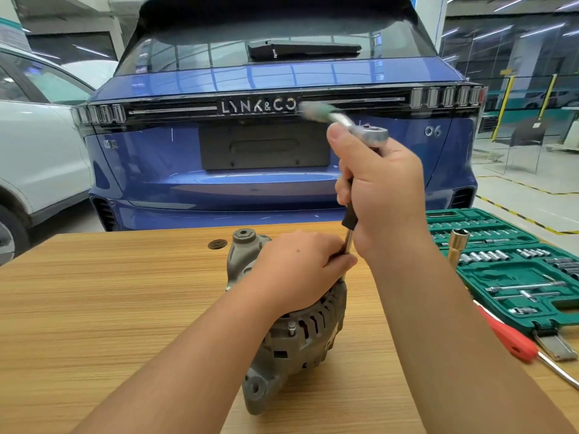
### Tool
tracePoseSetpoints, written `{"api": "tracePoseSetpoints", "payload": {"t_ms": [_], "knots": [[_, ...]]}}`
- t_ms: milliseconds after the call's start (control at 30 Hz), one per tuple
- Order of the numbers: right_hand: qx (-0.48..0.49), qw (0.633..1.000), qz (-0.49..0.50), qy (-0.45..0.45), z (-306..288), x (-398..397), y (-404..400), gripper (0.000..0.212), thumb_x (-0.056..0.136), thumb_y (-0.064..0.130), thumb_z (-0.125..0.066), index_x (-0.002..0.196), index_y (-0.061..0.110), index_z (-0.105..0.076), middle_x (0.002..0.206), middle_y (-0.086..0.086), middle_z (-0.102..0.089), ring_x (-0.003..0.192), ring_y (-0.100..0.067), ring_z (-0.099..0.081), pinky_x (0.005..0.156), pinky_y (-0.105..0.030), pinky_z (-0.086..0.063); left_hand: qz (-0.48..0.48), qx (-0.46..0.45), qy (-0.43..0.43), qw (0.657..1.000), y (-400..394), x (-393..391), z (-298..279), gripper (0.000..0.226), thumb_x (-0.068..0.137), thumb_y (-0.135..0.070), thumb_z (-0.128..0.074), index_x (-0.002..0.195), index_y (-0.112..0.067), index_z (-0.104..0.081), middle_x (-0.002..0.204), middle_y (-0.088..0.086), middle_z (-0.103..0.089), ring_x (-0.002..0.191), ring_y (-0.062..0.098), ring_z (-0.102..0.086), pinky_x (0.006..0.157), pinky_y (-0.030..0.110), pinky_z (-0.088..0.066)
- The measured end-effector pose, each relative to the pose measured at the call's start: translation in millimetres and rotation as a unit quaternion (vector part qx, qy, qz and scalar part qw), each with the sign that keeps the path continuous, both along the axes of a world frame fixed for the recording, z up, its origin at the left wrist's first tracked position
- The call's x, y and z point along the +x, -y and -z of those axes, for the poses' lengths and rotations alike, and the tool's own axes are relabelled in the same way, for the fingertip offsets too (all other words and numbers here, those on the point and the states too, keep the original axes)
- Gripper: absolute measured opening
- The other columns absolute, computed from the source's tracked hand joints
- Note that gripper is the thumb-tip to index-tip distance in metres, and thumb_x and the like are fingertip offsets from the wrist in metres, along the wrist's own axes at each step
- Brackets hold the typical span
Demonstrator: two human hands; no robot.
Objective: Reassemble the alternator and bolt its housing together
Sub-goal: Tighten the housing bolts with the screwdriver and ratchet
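Head view: grey ribbed alternator (pixel 291 333) lies on table (pixel 109 292); left hand (pixel 297 270) grips it, right hand (pixel 382 195) grips upright ratchet (pixel 360 130).

Alternator (pixel 291 333) lies centrally on table (pixel 109 292); socket set case (pixel 513 270) at three o'clock; car (pixel 282 136) behind at twelve.

Ratchet handle (pixel 316 111) motion-blurred; extension tip hidden under left hand (pixel 297 270); socket case (pixel 513 270) cut by right edge.

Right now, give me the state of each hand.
Left hand: curled over the alternator, steadying the extension bar.
Right hand: gripping the ratchet and its extension.
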State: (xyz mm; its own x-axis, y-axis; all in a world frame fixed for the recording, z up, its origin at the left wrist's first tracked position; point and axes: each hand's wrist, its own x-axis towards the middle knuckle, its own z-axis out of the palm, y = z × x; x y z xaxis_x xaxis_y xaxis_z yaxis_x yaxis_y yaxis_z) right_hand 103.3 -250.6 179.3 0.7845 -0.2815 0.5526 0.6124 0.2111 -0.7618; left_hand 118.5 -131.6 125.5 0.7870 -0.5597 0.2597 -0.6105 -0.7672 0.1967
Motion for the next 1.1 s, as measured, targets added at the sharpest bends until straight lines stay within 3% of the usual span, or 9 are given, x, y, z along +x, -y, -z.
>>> {"api": "tracePoseSetpoints", "payload": {"t_ms": [67, 167, 367, 500, 633, 767, 900, 967, 1100], "knots": [[0.004, 0.995, -0.097, -0.019, 0, 0, 7, 0.014, 0.092, 0.024, -0.071, 0.093, 0.013, -0.062, 0.062, 0.004, -0.048, 0.051, -0.012, -0.039, 0.048, -0.023, -0.035, -0.002, 0.001, 0.002, 1.0, 0, 1, 0, 0.034, 0.106, -0.051, -0.042, 0.088, -0.028, -0.059, 0.076, -0.006, -0.059, 0.072, 0.009, -0.054, 0.062, 0.032, -0.046], [0.012, 0.976, -0.217, 0.005, 2, 1, 12, 0.03, 0.09, 0.014, -0.065, 0.12, 0.019, -0.06, 0.069, 0.003, -0.052, 0.055, -0.013, -0.046, 0.052, -0.023, -0.04, -0.004, -0.009, -0.001, 1.0, -1, 1, -1, 0.035, 0.106, -0.051, -0.044, 0.08, -0.03, -0.055, 0.075, -0.006, -0.058, 0.072, 0.009, -0.054, 0.061, 0.033, -0.044], [-0.063, 0.989, -0.077, 0.111, 9, 5, -3, 0.033, 0.097, 0.011, -0.062, 0.123, 0.031, -0.06, 0.071, 0.002, -0.053, 0.054, -0.015, -0.044, 0.049, -0.024, -0.041, -0.007, -0.021, -0.007, 1.0, -2, -1, -1, 0.039, 0.107, -0.049, -0.044, 0.092, -0.02, -0.065, 0.079, -0.004, -0.062, 0.076, 0.015, -0.057, 0.067, 0.038, -0.049], [-0.059, 0.982, -0.134, 0.123, 13, 9, 0, 0.037, 0.098, 0.014, -0.062, 0.121, 0.042, -0.066, 0.08, 0.0, -0.057, 0.06, -0.015, -0.043, 0.053, -0.024, -0.042, -0.01, -0.026, -0.019, 0.999, -2, -2, -2, 0.039, 0.107, -0.049, -0.044, 0.096, -0.02, -0.066, 0.084, -0.003, -0.066, 0.081, 0.017, -0.06, 0.073, 0.042, -0.054], [-0.005, 0.965, -0.242, 0.101, 15, 10, 6, 0.038, 0.105, 0.017, -0.03, 0.131, 0.019, -0.057, 0.083, -0.009, -0.06, 0.062, -0.021, -0.044, 0.055, -0.032, -0.037, -0.015, -0.026, -0.024, 0.999, -2, -3, -3, 0.038, 0.107, -0.048, -0.044, 0.094, -0.02, -0.065, 0.083, -0.003, -0.065, 0.081, 0.017, -0.06, 0.075, 0.042, -0.054], [0.022, 0.967, -0.248, 0.052, 9, 7, 4, 0.042, 0.098, 0.045, -0.044, 0.126, 0.019, -0.061, 0.083, -0.009, -0.059, 0.061, -0.02, -0.048, 0.055, -0.03, -0.037, -0.015, -0.026, -0.019, 0.999, -2, -3, -2, 0.037, 0.106, -0.048, -0.044, 0.093, -0.021, -0.064, 0.083, -0.004, -0.064, 0.081, 0.017, -0.059, 0.074, 0.041, -0.054], [0.014, 0.995, -0.099, 0.026, 2, 3, -2, 0.015, 0.092, 0.033, -0.067, 0.092, 0.017, -0.066, 0.066, 0.001, -0.053, 0.049, -0.014, -0.041, 0.045, -0.024, -0.035, -0.004, -0.011, -0.008, 1.0, -1, -2, -2, 0.037, 0.106, -0.049, -0.041, 0.096, -0.022, -0.065, 0.082, -0.004, -0.063, 0.079, 0.016, -0.058, 0.074, 0.042, -0.054], [0.006, 0.999, -0.041, 0.01, 1, 4, 0, 0.016, 0.093, 0.024, -0.071, 0.081, 0.016, -0.064, 0.06, 0.004, -0.047, 0.048, -0.012, -0.038, 0.045, -0.023, -0.034, 0.002, -0.005, -0.004, 1.0, 0, -2, -1, 0.036, 0.106, -0.05, -0.041, 0.091, -0.026, -0.063, 0.079, -0.005, -0.062, 0.074, 0.013, -0.057, 0.069, 0.04, -0.053], [0.003, 0.992, -0.129, -0.003, 2, 5, 5, 0.017, 0.095, 0.015, -0.065, 0.111, 0.017, -0.06, 0.071, 0.003, -0.053, 0.054, -0.013, -0.044, 0.051, -0.024, -0.04, -0.005, -0.011, 0.0, 1.0, 0, 0, -1, 0.037, 0.106, -0.05, -0.044, 0.075, -0.029, -0.05, 0.073, -0.006, -0.055, 0.069, 0.011, -0.052, 0.062, 0.034, -0.045]]}}
